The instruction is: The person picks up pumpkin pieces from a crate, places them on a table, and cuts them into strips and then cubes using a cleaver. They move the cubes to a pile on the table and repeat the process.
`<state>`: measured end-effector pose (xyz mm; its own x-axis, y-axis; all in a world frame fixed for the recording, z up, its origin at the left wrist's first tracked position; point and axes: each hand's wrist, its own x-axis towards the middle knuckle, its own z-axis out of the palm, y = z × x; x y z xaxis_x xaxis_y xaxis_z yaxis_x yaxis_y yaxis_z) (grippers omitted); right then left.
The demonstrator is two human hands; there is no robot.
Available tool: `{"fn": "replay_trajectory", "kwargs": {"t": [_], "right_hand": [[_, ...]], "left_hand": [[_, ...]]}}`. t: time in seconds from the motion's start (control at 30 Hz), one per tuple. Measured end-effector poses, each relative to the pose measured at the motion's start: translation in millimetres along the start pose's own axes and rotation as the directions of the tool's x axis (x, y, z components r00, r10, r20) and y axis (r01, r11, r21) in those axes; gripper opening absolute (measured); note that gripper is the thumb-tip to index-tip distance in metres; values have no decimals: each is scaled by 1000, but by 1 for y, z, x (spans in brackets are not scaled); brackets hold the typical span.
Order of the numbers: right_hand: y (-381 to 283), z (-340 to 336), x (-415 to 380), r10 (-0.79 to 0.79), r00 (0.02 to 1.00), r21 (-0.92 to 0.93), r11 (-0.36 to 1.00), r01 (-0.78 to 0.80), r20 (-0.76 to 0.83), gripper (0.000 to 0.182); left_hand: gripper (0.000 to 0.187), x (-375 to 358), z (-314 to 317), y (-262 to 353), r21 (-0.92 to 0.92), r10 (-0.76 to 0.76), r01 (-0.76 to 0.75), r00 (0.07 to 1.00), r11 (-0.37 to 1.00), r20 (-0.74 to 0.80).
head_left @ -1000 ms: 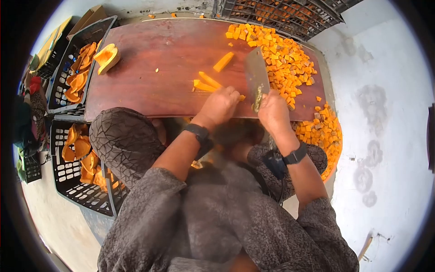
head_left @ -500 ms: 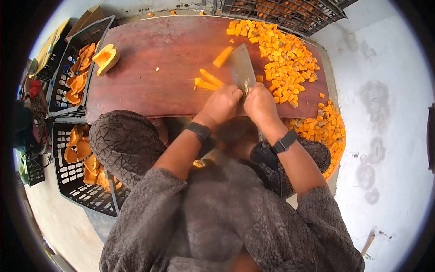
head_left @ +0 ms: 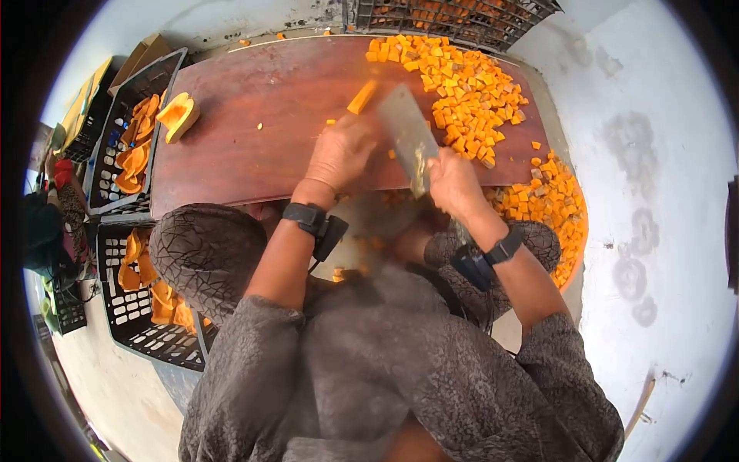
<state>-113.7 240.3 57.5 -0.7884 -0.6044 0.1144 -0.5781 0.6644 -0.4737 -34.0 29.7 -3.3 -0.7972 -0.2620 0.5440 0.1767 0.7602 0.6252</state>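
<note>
My right hand (head_left: 456, 183) is closed around the handle of a cleaver (head_left: 408, 131), whose broad blade is slightly blurred and angled up and left over the board. To its left, my left hand (head_left: 341, 152) lies with curled fingers over pumpkin strips; only a small orange tip shows past it, and the fingertips are partly hidden. Beyond that hand, a single pumpkin strip (head_left: 362, 98) lies on the reddish-brown board (head_left: 231, 146). Right of the blade spreads a pile of pumpkin cubes (head_left: 477, 96). A hollowed pumpkin piece (head_left: 178, 117) sits at the board's left end.
Black crates (head_left: 98, 173) with pumpkin pieces stand on the left, one behind another crate (head_left: 123, 308). More cubes fill an orange-rimmed tub (head_left: 583, 231) at the right. Another crate (head_left: 454, 15) stands at the back. A white wall (head_left: 654, 154) bounds the right side.
My hands, earlier together at the cleaver, have parted. The left moved left over the pumpkin strips; the right shifted slightly right and toward me with the cleaver. The view shifted a little.
</note>
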Motion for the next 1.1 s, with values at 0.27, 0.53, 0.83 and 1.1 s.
{"fn": "replay_trajectory", "kwargs": {"t": [0.27,0.53,0.83,1.1], "right_hand": [[57,-9,21,5,998,-178,984,6,64,22],[55,-14,33,134,987,-195,969,-148,-84,22],[7,-14,-6,14,999,-25,1000,-13,31,19],[-7,-25,-20,-41,998,-67,997,44,42,19]], "left_hand": [[20,-9,-37,-1,295,-154,92,969,951,192],[16,-9,-20,-7,486,-93,39,992,873,87],[13,-19,40,25,248,-22,-28,980,968,196],[21,-24,39,26,135,-47,26,987,990,156]]}}
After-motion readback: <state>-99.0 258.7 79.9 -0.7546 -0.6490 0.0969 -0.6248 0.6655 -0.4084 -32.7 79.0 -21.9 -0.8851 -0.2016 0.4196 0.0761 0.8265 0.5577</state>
